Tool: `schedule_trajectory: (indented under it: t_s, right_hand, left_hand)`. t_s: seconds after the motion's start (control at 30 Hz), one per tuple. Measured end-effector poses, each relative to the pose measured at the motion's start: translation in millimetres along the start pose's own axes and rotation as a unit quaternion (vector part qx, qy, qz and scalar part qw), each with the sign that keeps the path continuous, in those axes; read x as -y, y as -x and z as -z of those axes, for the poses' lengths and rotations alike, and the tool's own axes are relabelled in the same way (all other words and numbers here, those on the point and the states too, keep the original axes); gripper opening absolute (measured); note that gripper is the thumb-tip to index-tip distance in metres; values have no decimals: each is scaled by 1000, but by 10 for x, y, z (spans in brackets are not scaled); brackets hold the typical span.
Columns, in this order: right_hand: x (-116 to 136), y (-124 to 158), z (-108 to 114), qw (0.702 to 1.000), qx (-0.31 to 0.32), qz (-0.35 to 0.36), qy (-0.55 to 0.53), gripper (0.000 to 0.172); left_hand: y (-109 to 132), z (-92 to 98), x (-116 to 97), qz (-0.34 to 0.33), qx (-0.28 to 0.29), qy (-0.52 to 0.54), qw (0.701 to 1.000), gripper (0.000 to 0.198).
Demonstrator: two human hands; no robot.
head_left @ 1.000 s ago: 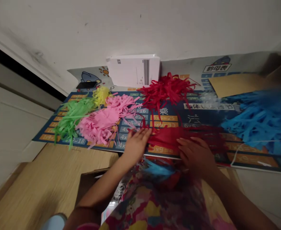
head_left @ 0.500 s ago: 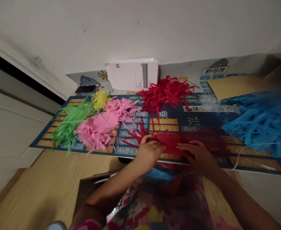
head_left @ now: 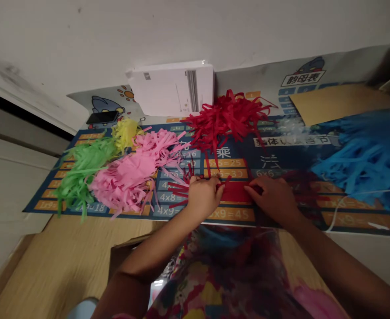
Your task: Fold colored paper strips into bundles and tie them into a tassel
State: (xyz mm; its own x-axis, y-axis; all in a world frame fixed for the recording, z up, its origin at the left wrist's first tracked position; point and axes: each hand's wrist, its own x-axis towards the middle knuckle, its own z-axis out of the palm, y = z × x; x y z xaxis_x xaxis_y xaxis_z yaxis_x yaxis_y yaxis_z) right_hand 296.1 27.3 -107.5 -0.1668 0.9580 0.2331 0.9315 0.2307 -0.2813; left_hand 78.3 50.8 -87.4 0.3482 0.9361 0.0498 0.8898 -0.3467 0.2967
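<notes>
Chart [head_left: 239, 151] with "乘" beneath red fringed strip [head_left: 236, 192]

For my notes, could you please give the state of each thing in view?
Red paper, flat, fringed
Left hand, gripping it
Right hand, touching it
Red tassel, fluffed
Pink tassel, fluffed
Green tassel, fluffed
Yellow tassel, fluffed
Blue tassel, fluffed
Phone, screen dark
White packet, propped up
Box, open

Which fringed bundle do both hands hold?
The nearer red bundle, pinched between left hand and right hand; all others, even the farther red bundle, lie unheld.
</notes>
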Motion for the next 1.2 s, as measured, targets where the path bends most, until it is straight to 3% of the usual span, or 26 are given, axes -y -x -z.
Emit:
schedule_trajectory:
  t_s: [0.4, 0.47, 0.53, 0.63, 0.73, 0.83, 0.9, 1.03, 1.2]
  right_hand:
    - [-12, -36, -5, 999, 15, -13, -32, 32]
    - [-60, -44, -9, 999, 17, -19, -30, 30]
    - [-129, -57, 23, 999, 24, -40, -21, 28]
    - [-194, -57, 182, 997, 28, -68, 29, 24]
    - [-108, 15, 398, 996, -13, -14, 90, 19]
    - [59, 122, 474, 983, 22, 173, 49, 26]
    - [113, 155, 417, 967, 64, 247, 18, 26]
    - [24, 116, 257, 972, 72, 223, -6, 22]
    - [-104, 63, 183, 971, 27, 234, -33, 20]
  left_hand:
    - [-2, 33, 8, 4, 17, 13, 1000, 16]
    - [6, 50, 20, -45, -20, -3, 999, 15]
    - [11, 84, 43, -149, -34, -30, 988, 15]
    - [17, 180, 77, -309, 26, -95, 946, 26]
    - [24, 314, 66, -364, 55, -153, 917, 26]
    - [17, 413, -11, -379, 57, -165, 909, 21]
    - [1, 426, -70, -373, 59, -173, 910, 19]
    - [-7, 351, -81, -336, 41, -174, 925, 22]
    - [45, 257, 101, -280, 7, -97, 955, 25]
